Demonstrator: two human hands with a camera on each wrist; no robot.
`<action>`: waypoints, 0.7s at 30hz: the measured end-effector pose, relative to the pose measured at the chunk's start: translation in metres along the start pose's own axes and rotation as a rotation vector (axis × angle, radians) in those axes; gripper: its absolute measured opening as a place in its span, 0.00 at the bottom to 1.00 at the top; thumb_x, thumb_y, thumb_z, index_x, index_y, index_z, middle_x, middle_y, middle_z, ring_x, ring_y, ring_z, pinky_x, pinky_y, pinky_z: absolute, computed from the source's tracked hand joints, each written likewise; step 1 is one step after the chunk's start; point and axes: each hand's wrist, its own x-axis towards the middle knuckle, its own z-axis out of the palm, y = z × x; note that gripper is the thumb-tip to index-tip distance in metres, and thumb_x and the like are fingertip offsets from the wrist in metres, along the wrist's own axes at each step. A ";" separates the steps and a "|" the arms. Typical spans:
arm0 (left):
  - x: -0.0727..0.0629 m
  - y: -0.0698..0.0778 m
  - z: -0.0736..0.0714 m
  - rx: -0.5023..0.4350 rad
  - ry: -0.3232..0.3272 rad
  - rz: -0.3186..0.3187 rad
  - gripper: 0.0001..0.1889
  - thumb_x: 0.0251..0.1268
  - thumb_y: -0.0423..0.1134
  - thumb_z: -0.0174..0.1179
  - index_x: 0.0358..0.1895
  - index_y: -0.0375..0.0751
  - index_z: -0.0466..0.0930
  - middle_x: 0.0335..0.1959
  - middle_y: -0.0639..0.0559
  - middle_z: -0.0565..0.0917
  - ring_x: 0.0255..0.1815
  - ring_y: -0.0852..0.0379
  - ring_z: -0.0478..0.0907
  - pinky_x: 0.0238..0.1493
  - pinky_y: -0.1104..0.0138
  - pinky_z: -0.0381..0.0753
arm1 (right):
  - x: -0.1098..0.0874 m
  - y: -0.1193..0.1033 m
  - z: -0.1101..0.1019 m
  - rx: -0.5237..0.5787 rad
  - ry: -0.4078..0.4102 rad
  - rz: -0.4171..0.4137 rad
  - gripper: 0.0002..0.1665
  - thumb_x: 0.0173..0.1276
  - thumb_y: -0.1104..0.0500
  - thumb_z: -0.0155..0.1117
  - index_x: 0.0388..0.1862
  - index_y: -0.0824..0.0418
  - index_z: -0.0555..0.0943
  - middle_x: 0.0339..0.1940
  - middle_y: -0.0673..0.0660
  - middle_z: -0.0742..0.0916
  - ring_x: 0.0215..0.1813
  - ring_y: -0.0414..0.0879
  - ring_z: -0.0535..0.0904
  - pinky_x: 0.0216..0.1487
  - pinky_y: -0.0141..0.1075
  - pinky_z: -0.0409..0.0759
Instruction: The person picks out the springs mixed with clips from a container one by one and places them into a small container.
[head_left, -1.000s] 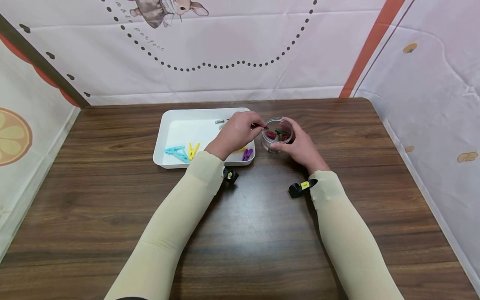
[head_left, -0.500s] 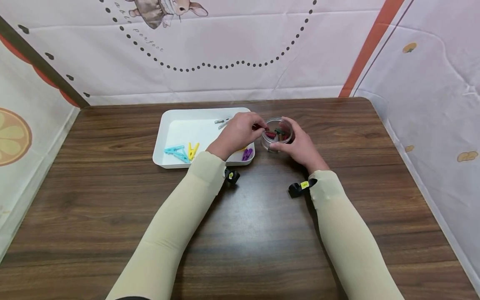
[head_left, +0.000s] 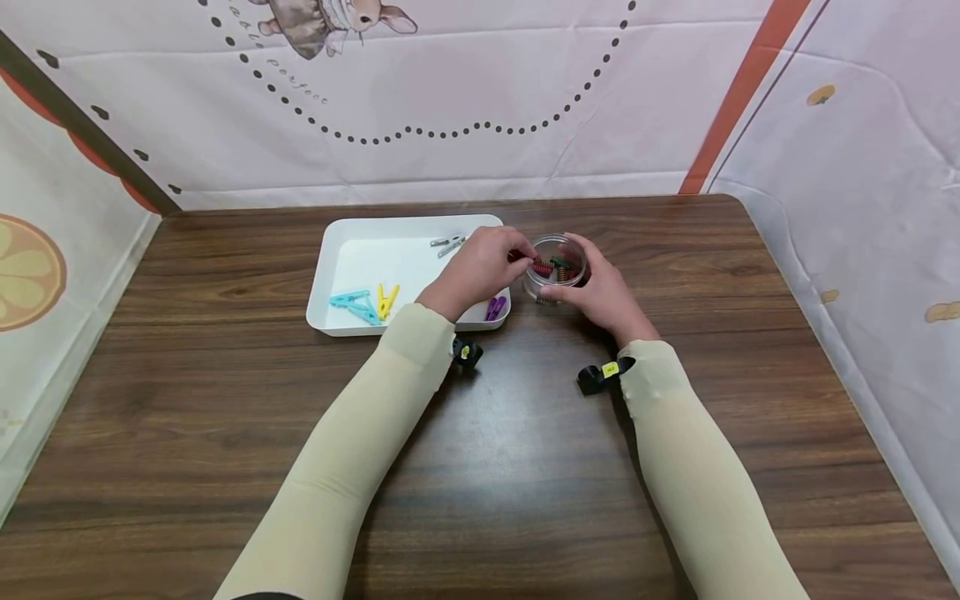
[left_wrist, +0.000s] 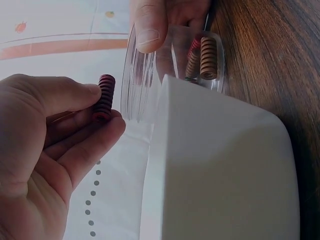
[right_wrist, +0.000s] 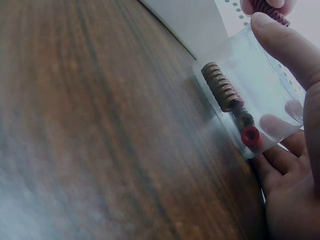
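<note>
My left hand pinches a dark red coil spring between thumb and fingertips, just beside the rim of a clear round jar. My right hand grips that jar around its side, thumb near and fingers at the far side. Inside the jar lie several coil springs: a brown spring, a red spring and a green spring among them. The jar stands on the table against the right end of a white tray.
In the tray lie light blue clothespins, a yellow clothespin, purple clothespins and silver metal clips. The brown wooden table ends at a printed cloth behind and at the sides.
My left hand has shifted slightly to the right with the red spring, uncovering more of the silver clips. The right hand and jar stay in place.
</note>
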 end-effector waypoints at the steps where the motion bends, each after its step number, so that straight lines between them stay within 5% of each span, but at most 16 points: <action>1: 0.000 0.001 0.000 -0.001 -0.001 0.001 0.09 0.68 0.37 0.58 0.43 0.43 0.87 0.44 0.52 0.86 0.47 0.57 0.80 0.53 0.64 0.78 | 0.000 0.000 0.000 -0.002 -0.001 0.001 0.57 0.51 0.39 0.75 0.76 0.43 0.55 0.73 0.50 0.71 0.74 0.43 0.64 0.73 0.46 0.62; 21: -0.004 0.000 0.001 -0.034 0.062 0.000 0.10 0.70 0.39 0.56 0.44 0.44 0.86 0.44 0.53 0.85 0.44 0.60 0.80 0.49 0.67 0.79 | 0.000 0.002 0.001 -0.017 0.002 -0.012 0.57 0.52 0.38 0.74 0.76 0.42 0.55 0.73 0.51 0.71 0.74 0.44 0.63 0.73 0.47 0.62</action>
